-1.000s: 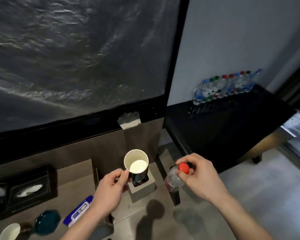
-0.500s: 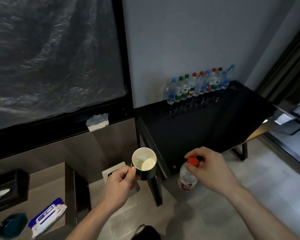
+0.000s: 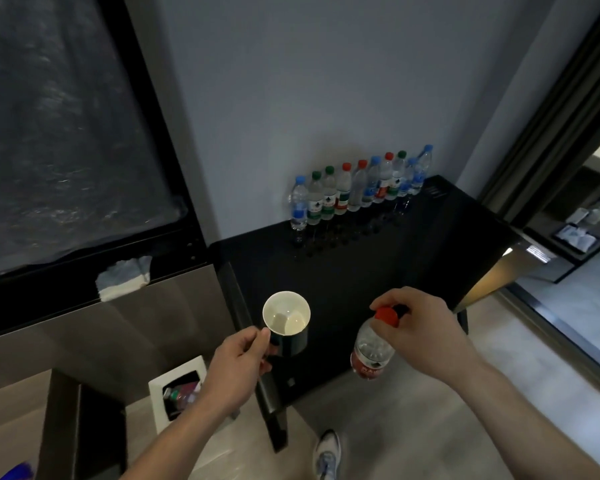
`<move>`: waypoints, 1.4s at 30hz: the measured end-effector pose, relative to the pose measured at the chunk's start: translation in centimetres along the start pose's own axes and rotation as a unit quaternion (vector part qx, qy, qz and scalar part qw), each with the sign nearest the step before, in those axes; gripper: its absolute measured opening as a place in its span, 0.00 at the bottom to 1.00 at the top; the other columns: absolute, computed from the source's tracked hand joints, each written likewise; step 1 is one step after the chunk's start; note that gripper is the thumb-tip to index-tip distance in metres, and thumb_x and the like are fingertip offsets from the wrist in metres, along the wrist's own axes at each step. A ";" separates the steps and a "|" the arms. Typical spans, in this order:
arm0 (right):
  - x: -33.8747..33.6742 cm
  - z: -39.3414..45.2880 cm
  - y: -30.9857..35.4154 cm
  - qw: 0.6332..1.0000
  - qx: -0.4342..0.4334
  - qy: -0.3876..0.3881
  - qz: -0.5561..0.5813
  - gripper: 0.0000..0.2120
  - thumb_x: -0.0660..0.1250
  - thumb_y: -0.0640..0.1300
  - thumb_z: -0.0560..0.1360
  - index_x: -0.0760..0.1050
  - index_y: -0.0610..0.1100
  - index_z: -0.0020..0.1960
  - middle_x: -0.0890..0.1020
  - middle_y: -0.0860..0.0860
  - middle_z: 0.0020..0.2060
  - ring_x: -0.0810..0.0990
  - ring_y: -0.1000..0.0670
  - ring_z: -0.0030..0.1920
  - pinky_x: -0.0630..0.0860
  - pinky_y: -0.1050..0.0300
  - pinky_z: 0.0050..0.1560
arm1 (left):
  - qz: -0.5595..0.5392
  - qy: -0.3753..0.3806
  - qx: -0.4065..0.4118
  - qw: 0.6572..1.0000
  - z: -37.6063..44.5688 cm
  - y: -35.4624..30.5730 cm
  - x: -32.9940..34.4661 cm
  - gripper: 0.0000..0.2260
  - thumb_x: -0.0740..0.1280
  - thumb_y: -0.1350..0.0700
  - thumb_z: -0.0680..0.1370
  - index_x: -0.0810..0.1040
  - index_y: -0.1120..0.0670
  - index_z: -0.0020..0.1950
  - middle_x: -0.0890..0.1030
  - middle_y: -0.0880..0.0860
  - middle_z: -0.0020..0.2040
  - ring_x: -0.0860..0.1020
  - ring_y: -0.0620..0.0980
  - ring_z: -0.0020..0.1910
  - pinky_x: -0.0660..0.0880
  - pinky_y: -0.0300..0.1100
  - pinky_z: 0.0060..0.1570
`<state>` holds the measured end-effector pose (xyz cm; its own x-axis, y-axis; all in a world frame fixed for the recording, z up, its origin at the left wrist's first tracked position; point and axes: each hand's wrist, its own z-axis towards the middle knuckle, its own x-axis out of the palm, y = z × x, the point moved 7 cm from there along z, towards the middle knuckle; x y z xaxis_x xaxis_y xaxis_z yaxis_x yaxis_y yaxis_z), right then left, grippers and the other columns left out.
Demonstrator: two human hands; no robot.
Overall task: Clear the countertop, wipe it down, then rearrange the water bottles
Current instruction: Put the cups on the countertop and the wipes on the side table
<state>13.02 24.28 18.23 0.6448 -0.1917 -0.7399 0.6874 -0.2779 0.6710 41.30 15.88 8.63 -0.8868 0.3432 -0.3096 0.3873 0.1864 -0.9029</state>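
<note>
My left hand (image 3: pixel 234 370) grips a mug (image 3: pixel 287 323) by its handle, my right hand (image 3: pixel 426 332) pinches a red-capped bottle (image 3: pixel 373 348) over the black countertop (image 3: pixel 378 271); clearing looks underway, wiping and rearranging remain

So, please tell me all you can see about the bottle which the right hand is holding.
The bottle is small and of clear plastic, with a red cap and a red label low on its body. The right hand grips it at the cap and neck, so it hangs tilted above the near edge of the black table. Its contents cannot be told.
</note>
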 end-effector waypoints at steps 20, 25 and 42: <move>-12.8 20.9 -15.6 0.998 0.049 0.038 -0.018 0.10 0.73 0.50 0.77 0.77 0.60 0.57 0.80 0.62 0.51 0.82 0.60 0.47 0.78 0.65 0.43 | 0.045 0.013 -0.045 0.998 17.5 -10.4 15.9 0.18 0.66 0.42 0.80 0.83 0.55 0.42 0.85 0.46 0.41 0.84 0.45 0.39 0.80 0.41 0.44; -14.0 26.2 -19.8 0.995 0.046 0.082 -0.017 0.11 0.74 0.50 0.77 0.76 0.62 0.55 0.80 0.62 0.51 0.81 0.61 0.49 0.75 0.66 0.43 | 0.031 -0.038 -0.073 0.996 19.3 -11.3 19.2 0.18 0.68 0.42 0.80 0.84 0.55 0.39 0.85 0.49 0.40 0.84 0.48 0.39 0.79 0.43 0.45; -21.5 43.7 -32.2 0.987 0.003 0.155 -0.029 0.12 0.74 0.44 0.75 0.77 0.58 0.53 0.81 0.57 0.47 0.83 0.57 0.42 0.74 0.67 0.35 | -0.068 -0.171 -0.120 0.976 24.8 -17.4 32.8 0.20 0.67 0.49 0.82 0.81 0.49 0.29 0.85 0.54 0.39 0.85 0.54 0.41 0.82 0.46 0.45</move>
<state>-37.58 -3.83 10.46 0.6765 0.1215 -0.7263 0.7245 -0.2864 0.6269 -0.78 1.02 6.81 -0.9506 -0.0189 -0.3100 0.2718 0.4326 -0.8597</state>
